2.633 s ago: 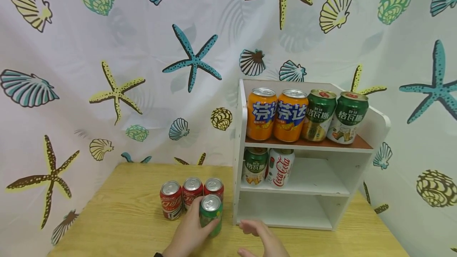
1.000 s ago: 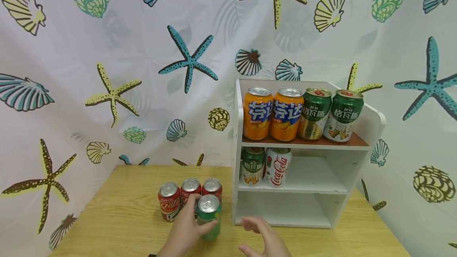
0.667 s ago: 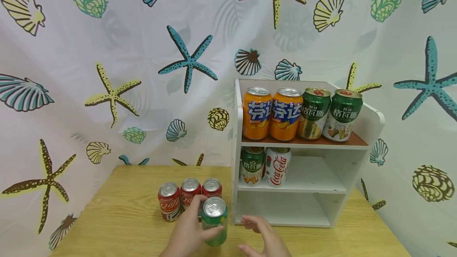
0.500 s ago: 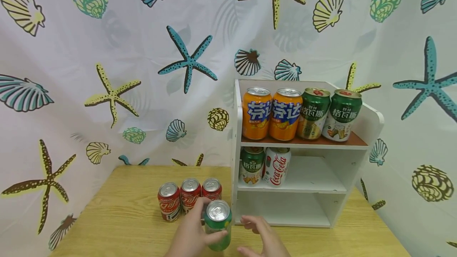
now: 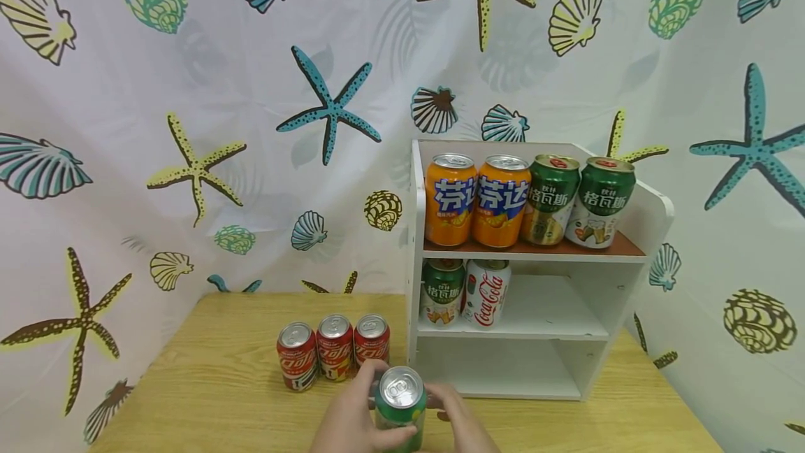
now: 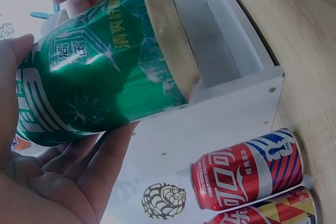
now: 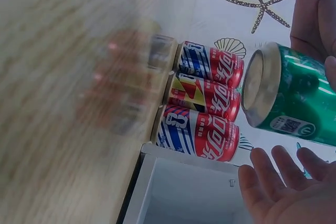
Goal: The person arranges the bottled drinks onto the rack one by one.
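Note:
My left hand [image 5: 358, 414] grips a green soda can [image 5: 401, 407], thumb across its near side and fingers round the far side. The can is lifted off the wooden table; its bare metal base shows in the right wrist view. Beside the can's right side is my right hand [image 5: 462, 421], its fingers loosely bent; in the right wrist view, that hand [image 7: 294, 187] has a gap between its fingers and the can [image 7: 302, 95]. In the left wrist view the left palm and fingers [image 6: 105, 166] wrap the can [image 6: 105, 66].
Three red cola cans [image 5: 335, 348] stand in a row on the table [image 5: 214, 369], left of a white shelf unit [image 5: 415, 285]. Orange soda cans [image 5: 449, 205] and green-topped cans [image 5: 600, 205] fill its top. On its middle shelf are a green-and-white can [image 5: 442, 293] and a white cola can [image 5: 488, 293].
The left hand has raised the green can from the table and carried it right and nearer, to beside the right hand. The right hand has barely moved.

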Demonstrator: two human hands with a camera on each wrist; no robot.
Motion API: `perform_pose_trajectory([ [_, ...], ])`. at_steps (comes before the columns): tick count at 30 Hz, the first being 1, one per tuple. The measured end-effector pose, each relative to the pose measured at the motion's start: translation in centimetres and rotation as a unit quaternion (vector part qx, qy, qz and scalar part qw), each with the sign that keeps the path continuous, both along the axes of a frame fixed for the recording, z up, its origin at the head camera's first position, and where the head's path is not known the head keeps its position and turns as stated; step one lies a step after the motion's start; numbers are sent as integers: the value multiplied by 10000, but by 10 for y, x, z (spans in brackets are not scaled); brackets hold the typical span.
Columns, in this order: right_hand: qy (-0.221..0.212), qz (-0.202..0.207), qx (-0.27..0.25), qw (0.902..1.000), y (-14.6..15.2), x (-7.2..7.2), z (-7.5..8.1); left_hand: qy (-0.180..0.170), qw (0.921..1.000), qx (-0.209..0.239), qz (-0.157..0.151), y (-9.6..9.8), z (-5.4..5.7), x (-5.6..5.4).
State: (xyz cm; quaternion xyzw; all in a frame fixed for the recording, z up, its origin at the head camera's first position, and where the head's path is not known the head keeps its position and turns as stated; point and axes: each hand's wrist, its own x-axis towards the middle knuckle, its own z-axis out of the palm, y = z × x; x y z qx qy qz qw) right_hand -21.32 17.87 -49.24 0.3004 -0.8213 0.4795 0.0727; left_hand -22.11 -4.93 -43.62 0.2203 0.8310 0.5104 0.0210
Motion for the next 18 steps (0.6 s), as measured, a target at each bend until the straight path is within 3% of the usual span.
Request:
perform_pose_trajectory([
  [5, 218, 102, -157, 9996, -1, 0, -9, -63, 9999, -36, -105, 5, 2, 4],
  [9, 346, -231, -81, 9991, -9, 8, -4, -323, 9993, -147, -84, 8, 5, 7],
  [15, -53, -406, -157, 9990, -14, 12, 0, -556, 9983, -150, -128, 11, 8, 8],
  [18, 288, -440, -178, 9985, -14, 11, -3, -741, 9969, -138, -207, 11, 9, 8],
])
